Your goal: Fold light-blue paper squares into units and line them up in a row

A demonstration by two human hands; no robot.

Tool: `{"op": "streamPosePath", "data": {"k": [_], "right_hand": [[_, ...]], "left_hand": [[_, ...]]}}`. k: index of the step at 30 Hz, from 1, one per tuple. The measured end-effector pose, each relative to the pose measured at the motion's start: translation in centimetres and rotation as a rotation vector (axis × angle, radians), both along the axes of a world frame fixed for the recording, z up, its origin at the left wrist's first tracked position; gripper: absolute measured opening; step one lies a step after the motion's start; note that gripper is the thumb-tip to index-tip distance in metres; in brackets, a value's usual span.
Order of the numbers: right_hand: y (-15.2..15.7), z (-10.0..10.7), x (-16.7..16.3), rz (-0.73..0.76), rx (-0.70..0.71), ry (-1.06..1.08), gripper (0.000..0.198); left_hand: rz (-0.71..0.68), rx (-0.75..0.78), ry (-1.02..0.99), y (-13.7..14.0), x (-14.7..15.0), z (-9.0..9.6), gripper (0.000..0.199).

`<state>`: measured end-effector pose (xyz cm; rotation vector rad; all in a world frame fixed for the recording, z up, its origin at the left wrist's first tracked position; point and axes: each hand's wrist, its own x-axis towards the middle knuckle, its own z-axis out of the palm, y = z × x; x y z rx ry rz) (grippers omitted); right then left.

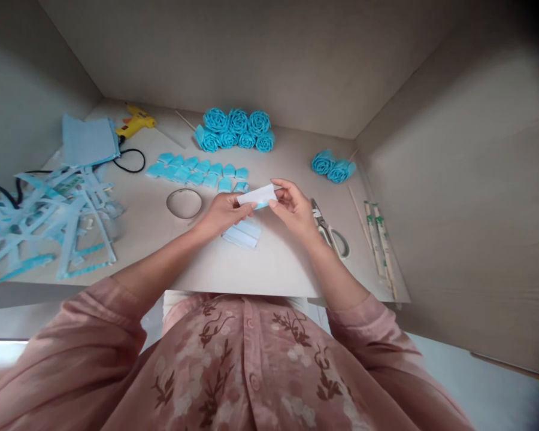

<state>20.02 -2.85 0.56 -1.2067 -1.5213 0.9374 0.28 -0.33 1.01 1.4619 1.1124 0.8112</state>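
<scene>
Between my two hands, above the middle of the table, is a small folded piece of paper (pixel 257 196), white on top with a light-blue lower edge. My left hand (pixel 227 212) pinches its left end between thumb and fingers. At the right end, my right hand (pixel 294 209) grips it, thumb below and index finger at the upper corner. Just under my hands lies a small stack of pale-blue paper pieces (pixel 243 233). Rows of folded blue paper petals (pixel 197 170) lie beyond my left hand. A roll of tape (pixel 184 204) rests left of that hand.
Scissors (pixel 330 230) lie right of my right hand, near wooden sticks (pixel 379 245). Blue paper roses (pixel 238 129) sit at the back, with two more roses (pixel 333 166) at right. At left are paper scraps (pixel 72 215), a sheet stack (pixel 91 140) and a yellow glue gun (pixel 137 121).
</scene>
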Motion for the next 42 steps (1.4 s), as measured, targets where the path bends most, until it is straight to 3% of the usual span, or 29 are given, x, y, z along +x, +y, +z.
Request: {"op": "streamPosePath", "data": {"k": [5,10,15,18,23,27,32,35,42], "right_hand": [[-0.2,0.2,0.1,-0.022,-0.014,-0.120,0.051],[-0.4,0.2,0.2,-0.002,0.003,-0.194,0.045],[-0.2,-0.6,0.1,-0.012,0.055,-0.057,0.049],[-0.1,-0.9,-0.1,-0.035,0.080,-0.032,0.052],[-0.3,-0.9,-0.2,-0.037,0.119,-0.090,0.053],[-0.3,-0.2,0.7,-0.006,0.278,-0.132,0.052],[0.1,0.5,1.6,0.043,0.547,-0.440,0.052],[0.3,0.2,1.5,0.070,0.643,-0.504,0.051],[0.3,-0.3,1.1,0.117,0.643,-0.494,0.009]], "left_hand": [[0.003,0.041,0.042,-0.1,0.0,0.3,0.025],[0.001,0.053,-0.109,0.1,-0.3,0.1,0.026],[-0.072,-0.189,-0.430,-0.2,0.3,0.5,0.040],[-0.130,-0.306,-0.435,-0.6,0.7,0.6,0.044],[-0.083,-0.338,-0.427,-0.6,0.6,0.3,0.037],[-0.038,-0.357,-0.506,-0.2,0.3,0.6,0.029],[-0.036,-0.425,-0.526,-0.1,0.2,1.4,0.025],[-0.075,-0.455,-0.502,-0.1,0.2,1.3,0.026],[-0.064,-0.374,-0.363,-0.2,0.4,0.7,0.028]]}}
